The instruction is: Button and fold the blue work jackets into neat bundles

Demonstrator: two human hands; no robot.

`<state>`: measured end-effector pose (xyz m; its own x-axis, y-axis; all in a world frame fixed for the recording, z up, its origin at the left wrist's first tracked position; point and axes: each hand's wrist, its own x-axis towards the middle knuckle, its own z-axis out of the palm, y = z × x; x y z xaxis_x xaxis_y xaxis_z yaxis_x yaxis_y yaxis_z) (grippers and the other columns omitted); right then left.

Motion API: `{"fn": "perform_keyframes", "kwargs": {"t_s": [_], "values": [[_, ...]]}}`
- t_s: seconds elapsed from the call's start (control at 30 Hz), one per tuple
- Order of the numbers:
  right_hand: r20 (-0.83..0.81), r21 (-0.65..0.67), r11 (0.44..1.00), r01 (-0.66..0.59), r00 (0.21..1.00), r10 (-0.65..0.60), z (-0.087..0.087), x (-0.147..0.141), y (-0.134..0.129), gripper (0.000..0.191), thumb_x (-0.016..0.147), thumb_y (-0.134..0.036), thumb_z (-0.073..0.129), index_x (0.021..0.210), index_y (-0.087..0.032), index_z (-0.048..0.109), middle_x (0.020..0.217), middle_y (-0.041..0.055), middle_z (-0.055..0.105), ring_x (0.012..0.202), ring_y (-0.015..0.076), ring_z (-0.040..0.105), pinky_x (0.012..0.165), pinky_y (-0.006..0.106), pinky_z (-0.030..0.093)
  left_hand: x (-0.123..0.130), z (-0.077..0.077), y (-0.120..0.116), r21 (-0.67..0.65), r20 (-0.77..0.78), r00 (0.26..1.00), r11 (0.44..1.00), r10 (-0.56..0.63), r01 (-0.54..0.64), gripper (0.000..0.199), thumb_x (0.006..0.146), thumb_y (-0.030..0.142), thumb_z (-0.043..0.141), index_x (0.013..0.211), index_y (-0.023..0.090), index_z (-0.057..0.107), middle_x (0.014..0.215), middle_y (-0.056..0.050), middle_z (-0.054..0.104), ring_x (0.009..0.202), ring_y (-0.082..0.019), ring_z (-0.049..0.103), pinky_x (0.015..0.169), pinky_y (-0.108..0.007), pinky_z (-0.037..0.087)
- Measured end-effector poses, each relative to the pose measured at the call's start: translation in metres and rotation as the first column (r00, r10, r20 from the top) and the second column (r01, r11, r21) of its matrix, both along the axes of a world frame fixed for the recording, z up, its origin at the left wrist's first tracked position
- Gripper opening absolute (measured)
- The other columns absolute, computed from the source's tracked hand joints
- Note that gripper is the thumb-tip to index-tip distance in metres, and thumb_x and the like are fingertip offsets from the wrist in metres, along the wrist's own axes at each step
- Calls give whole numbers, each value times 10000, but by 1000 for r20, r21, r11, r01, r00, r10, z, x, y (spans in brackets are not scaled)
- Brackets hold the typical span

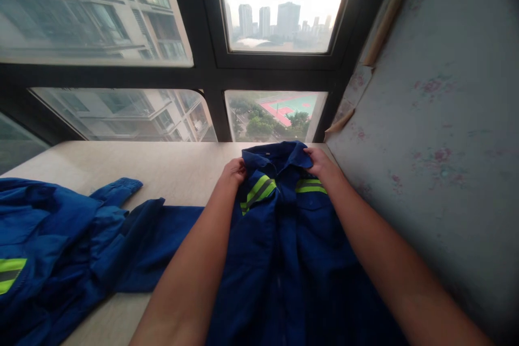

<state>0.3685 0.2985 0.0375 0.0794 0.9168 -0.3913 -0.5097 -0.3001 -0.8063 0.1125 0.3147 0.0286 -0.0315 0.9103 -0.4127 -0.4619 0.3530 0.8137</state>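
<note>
A dark blue work jacket (263, 248) with yellow-green and grey reflective bands lies front side up, its collar toward the window. My left hand (235, 171) is closed on the jacket beside the left end of the collar. On the other side, my right hand (318, 162) pinches the jacket at the right collar tip. Both arms reach forward over the garment, hiding parts of its sides. The lower front runs out of view at the bottom and is in shadow.
More blue work clothing (60, 238) with a reflective band lies rumpled at the left on the pale sill (182, 167). Dark-framed windows (211, 75) stand at the back. A flowered, papered wall (425, 135) closes the right side, its paper peeling near the window.
</note>
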Motion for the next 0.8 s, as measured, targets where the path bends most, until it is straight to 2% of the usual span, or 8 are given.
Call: {"fn": "perform_keyframes", "kwargs": {"t_s": [0.1,0.17,0.23,0.3,0.4,0.53,0.67,0.8], "values": [[-76,43,999,-20,997,23,35,17,-28,160,860,-120,500,854,-157,655,660,37,714,632,186,692,716,340,602,-19,42,-12,69,16,998,995,-66,65,43,817,143,657,852,123,641,705,10,623,573,-92,572,558,-221,515],[-173,106,994,-26,984,44,53,23,-55,167,877,-145,505,864,-160,671,691,39,735,661,184,710,740,324,606,-31,68,-31,141,20,995,985,-101,97,113,685,36,643,737,135,624,590,30,575,492,-72,523,494,-178,465],[-279,182,983,-12,958,63,62,25,-86,179,902,-180,508,889,-173,687,733,31,754,703,179,726,763,306,608,-39,84,-58,200,5,992,972,-128,125,136,628,42,634,710,150,621,572,36,566,472,-67,510,466,-162,433],[-353,214,977,14,933,64,56,20,-118,198,930,-216,500,925,-188,696,781,22,767,755,173,737,798,297,607,-40,87,-91,242,-34,989,958,-147,150,132,613,92,657,725,160,639,585,37,578,487,-79,525,478,-177,442],[-401,153,987,43,916,22,28,6,-156,218,950,-221,480,964,-193,696,835,20,776,798,158,742,851,288,594,-31,70,-137,280,-138,980,944,-142,176,223,534,87,707,745,153,676,632,21,636,575,-125,590,569,-225,488],[-372,89,988,126,925,-84,-3,-8,-185,198,909,-149,513,970,-217,687,864,-4,776,841,139,738,873,266,586,-19,49,-169,327,-237,971,938,-35,113,282,479,52,703,744,150,699,698,3,695,683,-147,622,653,-231,483],[-322,259,954,151,945,-63,7,-4,-202,225,849,-129,568,987,-262,688,970,-25,765,951,139,715,939,284,558,-19,58,-174,372,-200,978,928,54,25,271,505,80,712,757,166,666,664,30,657,616,-109,578,593,-208,442],[-269,381,914,139,962,-34,27,3,-216,344,769,-73,561,1006,-287,687,976,-37,745,943,139,703,948,309,548,-20,79,-178,414,-56,998,910,36,-9,380,526,139,746,881,198,625,764,31,657,656,-109,600,607,-221,463]]}}
